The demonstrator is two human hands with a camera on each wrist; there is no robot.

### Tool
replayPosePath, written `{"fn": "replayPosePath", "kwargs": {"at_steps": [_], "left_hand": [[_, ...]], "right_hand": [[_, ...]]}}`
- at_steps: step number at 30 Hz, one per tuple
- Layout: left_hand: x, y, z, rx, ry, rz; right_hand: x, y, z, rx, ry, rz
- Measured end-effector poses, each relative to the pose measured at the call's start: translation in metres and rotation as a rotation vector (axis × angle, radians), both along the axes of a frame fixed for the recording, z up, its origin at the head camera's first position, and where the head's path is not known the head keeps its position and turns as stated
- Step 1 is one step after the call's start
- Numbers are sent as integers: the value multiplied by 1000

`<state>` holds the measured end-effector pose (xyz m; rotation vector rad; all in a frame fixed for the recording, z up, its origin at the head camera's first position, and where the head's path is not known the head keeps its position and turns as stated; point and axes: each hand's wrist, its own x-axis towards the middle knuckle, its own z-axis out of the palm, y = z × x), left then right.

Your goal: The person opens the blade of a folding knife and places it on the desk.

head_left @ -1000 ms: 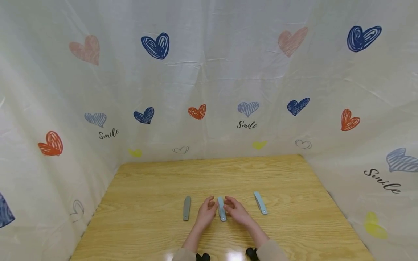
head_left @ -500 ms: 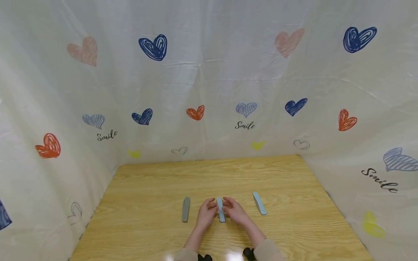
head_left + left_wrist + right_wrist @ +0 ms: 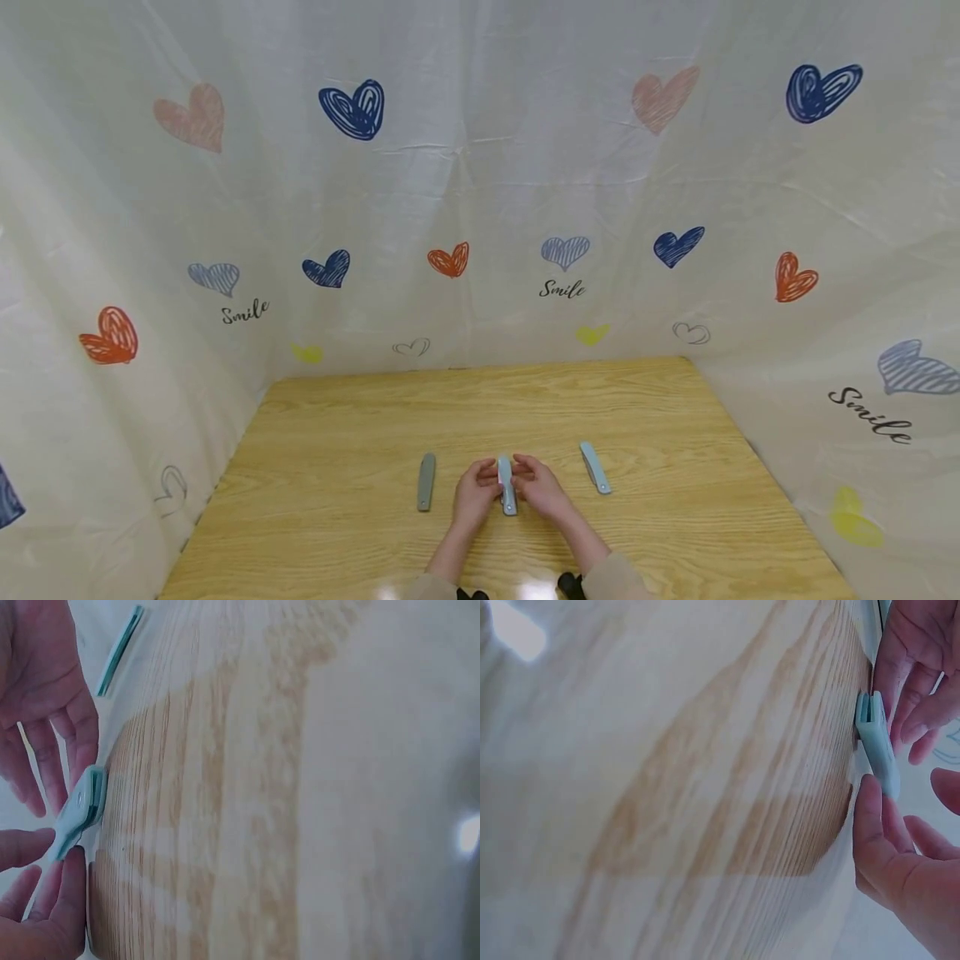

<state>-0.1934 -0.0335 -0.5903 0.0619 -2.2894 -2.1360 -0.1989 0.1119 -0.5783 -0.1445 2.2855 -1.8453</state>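
Note:
A light blue folding knife (image 3: 507, 487) with a rivet at its near end is held between both hands at the middle of the table. My left hand (image 3: 474, 496) pinches it from the left; its thumb and a finger meet the knife in the left wrist view. From the other side, the curled fingers of my right hand (image 3: 542, 490) hold it, with the thumb standing apart in the right wrist view. How high the knife is above the table I cannot tell. A grey folding knife (image 3: 426, 482) lies to the left, a second light blue one (image 3: 596, 467) to the right.
The wood-grain table (image 3: 360, 417) reaches back to a pale curtain (image 3: 465, 192) printed with hearts and "Smile". That curtain also hangs along both sides. Black wrist mounts (image 3: 570, 585) show at the cuffs.
The middle knife's near end has turned slightly and come a little toward me. Both hands stay almost in place around it; the two other knives lie still.

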Motion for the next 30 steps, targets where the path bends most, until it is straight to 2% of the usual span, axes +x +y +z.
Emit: {"fn": "replayPosePath", "kwargs": {"at_steps": [5, 14, 16, 17, 18, 19, 23, 24, 25, 30], "left_hand": [[1, 0, -3, -23, 33, 20], [1, -2, -5, 4, -14, 26], [2, -4, -4, 13, -6, 23], [4, -5, 2, 22, -6, 18], [6, -6, 9, 27, -4, 10], [7, -7, 10, 37, -2, 1], [4, -10, 14, 55, -22, -31], [2, -10, 11, 55, -21, -37], [-1, -11, 6, 56, -22, -41], [-4, -12, 8, 78, -25, -76]], "right_hand": [[2, -2, 0, -20, 2, -3], [4, -4, -2, -11, 10, -21], [4, -4, -3, -8, 23, -27], [5, -4, -2, -13, 29, -30], [7, -4, 3, -17, 35, -31], [10, -5, 9, -27, 44, -30], [20, -6, 33, -62, 61, -27], [21, -7, 38, -70, 63, -23], [21, -6, 38, -79, 67, -21], [13, -2, 24, -86, 57, -21]]}}
